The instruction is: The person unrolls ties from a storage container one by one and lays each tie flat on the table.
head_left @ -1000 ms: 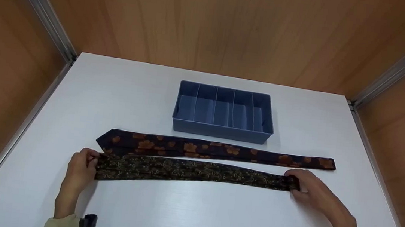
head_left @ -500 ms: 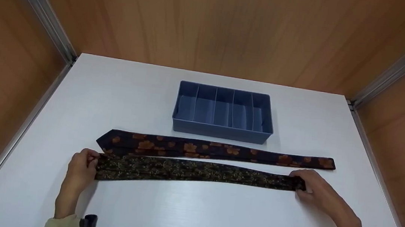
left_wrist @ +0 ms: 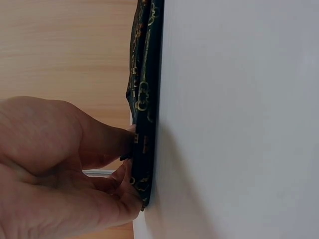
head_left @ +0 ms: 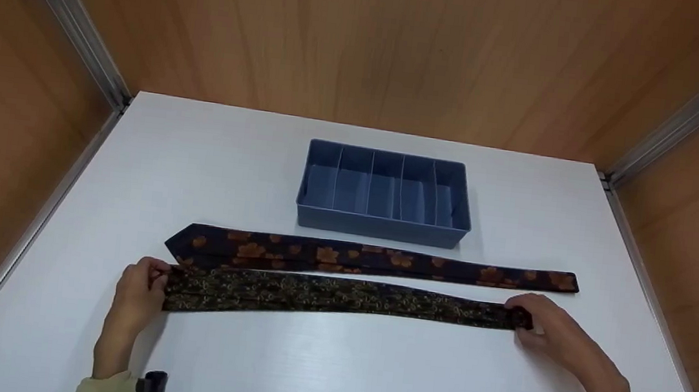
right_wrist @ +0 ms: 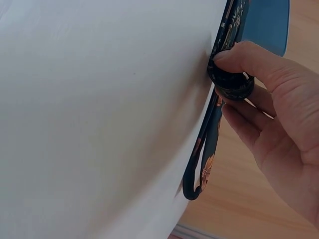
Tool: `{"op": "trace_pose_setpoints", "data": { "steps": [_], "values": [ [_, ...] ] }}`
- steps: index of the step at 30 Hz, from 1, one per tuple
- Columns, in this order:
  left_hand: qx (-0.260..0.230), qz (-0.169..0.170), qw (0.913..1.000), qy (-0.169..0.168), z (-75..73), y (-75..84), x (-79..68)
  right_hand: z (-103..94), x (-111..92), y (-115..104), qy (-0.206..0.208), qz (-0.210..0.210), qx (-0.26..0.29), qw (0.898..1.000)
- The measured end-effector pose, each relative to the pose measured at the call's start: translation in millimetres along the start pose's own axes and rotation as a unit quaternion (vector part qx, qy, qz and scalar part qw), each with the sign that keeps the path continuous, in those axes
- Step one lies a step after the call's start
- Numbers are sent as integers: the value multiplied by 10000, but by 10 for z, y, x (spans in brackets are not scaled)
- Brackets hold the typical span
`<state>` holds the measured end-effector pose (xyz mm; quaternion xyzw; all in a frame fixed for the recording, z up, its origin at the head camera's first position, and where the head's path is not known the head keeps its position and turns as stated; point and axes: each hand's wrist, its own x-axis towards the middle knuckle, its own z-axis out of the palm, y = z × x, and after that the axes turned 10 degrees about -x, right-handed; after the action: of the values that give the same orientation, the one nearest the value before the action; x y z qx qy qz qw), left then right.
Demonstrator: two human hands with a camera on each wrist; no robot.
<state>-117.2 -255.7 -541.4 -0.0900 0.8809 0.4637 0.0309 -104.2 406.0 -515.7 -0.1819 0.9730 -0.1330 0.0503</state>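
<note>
on white table [head_left: 332, 363]: left hand [head_left: 138, 294], right hand [head_left: 558, 341] well apart, each pinching end of near tie [head_left: 339, 297].

You get even, soft overhead light; the glossy white table [head_left: 331, 369] shows mild sheen and faint shadows. Your head view is slightly soft, and both wrist views blur close up.

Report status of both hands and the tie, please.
Left hand and right hand each pinch one end of the gold-patterned tie. Tie flat on table. Nothing in the way.
</note>
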Motion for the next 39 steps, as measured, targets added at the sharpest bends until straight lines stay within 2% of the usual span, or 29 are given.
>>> {"op": "trace_pose_setpoints", "data": {
  "steps": [7,18,22,30,39],
  "values": [
    [-26,-67,10000,-42,-4,12,0,-30,-6,45,-83,12,-13,10000],
    [-49,40,10000,-29,-17,12,3,-42,-97,158,196,-92,63,9997],
    [-46,126,9999,51,4,-8,0,-64,-108,175,103,2,30,9999],
    [-73,53,10000,-2,9,10,-7,-88,-128,230,-41,196,54,9998],
    [-56,43,10000,42,7,21,-13,-72,-159,291,7,150,-166,9997]
  ]
}}
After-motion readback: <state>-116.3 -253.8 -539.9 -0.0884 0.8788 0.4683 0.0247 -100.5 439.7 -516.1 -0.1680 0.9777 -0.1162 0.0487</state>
